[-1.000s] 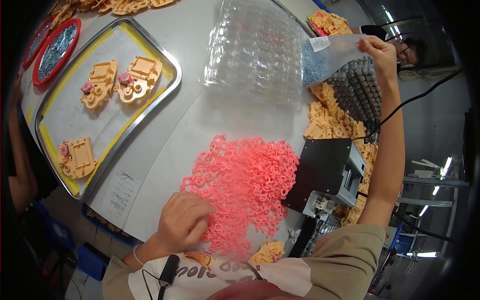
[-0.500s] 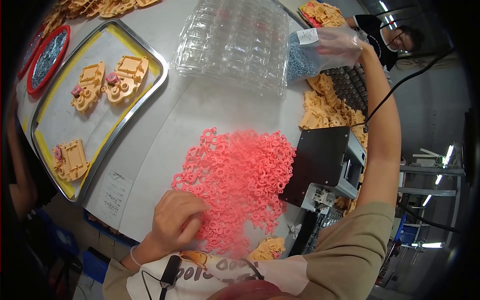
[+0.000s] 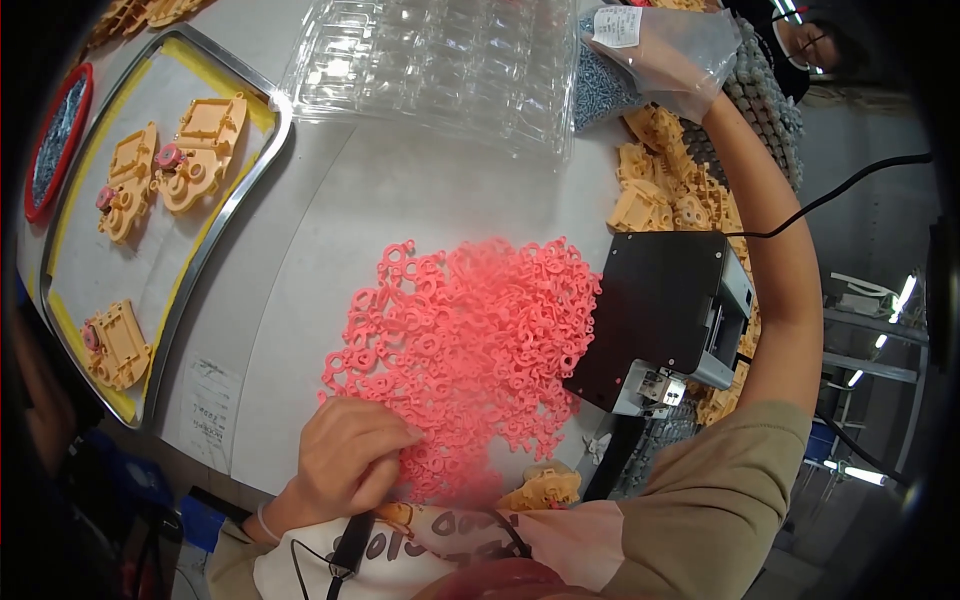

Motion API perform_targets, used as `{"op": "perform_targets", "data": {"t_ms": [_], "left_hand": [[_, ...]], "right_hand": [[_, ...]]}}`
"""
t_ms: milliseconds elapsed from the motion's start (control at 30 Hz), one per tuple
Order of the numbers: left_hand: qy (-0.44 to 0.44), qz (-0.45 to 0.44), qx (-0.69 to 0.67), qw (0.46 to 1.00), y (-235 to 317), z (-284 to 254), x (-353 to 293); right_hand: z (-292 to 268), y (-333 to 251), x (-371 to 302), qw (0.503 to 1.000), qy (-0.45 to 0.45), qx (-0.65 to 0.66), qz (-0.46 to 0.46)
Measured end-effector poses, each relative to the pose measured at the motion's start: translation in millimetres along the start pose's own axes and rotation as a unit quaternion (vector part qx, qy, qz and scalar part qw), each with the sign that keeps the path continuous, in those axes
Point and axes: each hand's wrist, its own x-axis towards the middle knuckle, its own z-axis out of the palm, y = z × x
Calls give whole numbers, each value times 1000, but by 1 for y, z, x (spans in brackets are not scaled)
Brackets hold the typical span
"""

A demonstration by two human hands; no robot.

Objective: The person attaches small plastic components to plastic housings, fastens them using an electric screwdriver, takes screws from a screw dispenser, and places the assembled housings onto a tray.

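My right hand [image 3: 662, 55] is inside a clear plastic bag [image 3: 715, 50] at the far right. Small blue-grey screws [image 3: 603, 92] fill the bag's left end. A white label and the screws hide my fingertips. At the near edge of a heap of pink ring-shaped plastic parts [image 3: 470, 340], my left hand [image 3: 350, 455] rests with its fingers curled in. Whatever those fingers may hold is hidden. In front of my body, right of the left hand, lies a yellow-orange plastic housing [image 3: 543, 489].
A metal tray [image 3: 185, 300] on the left bears yellow-orange housings with pink pieces. Behind the heap are stacked clear plastic trays [image 3: 430, 75]. A black machine [image 3: 660, 310] stands right of it, beside piled housings [image 3: 645, 190]. A red-rimmed dish [image 3: 57, 145] sits far left.
My right hand has gone deeper into the bag of screws. The view has shifted slightly. My left hand keeps its curled pose beside the pink parts.
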Motion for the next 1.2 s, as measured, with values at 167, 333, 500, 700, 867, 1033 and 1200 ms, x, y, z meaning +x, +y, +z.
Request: {"op": "perform_targets", "data": {"t_ms": [167, 333, 500, 700, 867, 1033, 1200], "left_hand": [[1, -4, 5, 1000, -1, 1, -1], [3, -7, 4, 1000, -1, 1, -2], [7, -10, 10, 1000, -1, 0, -1], [15, -15, 10, 1000, -1, 0, -2], [8, -10, 6, 1000, 0, 0, 0], [-8, 4, 5, 1000, 1, 0, 3], [-21, 6, 21, 1000, 2, 0, 2]], "right_hand": [[11, -1, 1, 999, 9, -34, 22], [8, 26, 4, 1000, 0, -13, 16], [21, 4, -11, 991, 86, 98, -8], [16, -14, -24, 981, 81, 174, 41], [-2, -4, -8, 971, 64, 195, 119], [-29, 30, 22, 970, 64, 235, 20], [-47, 21, 15, 991, 90, 67, 75]]}}
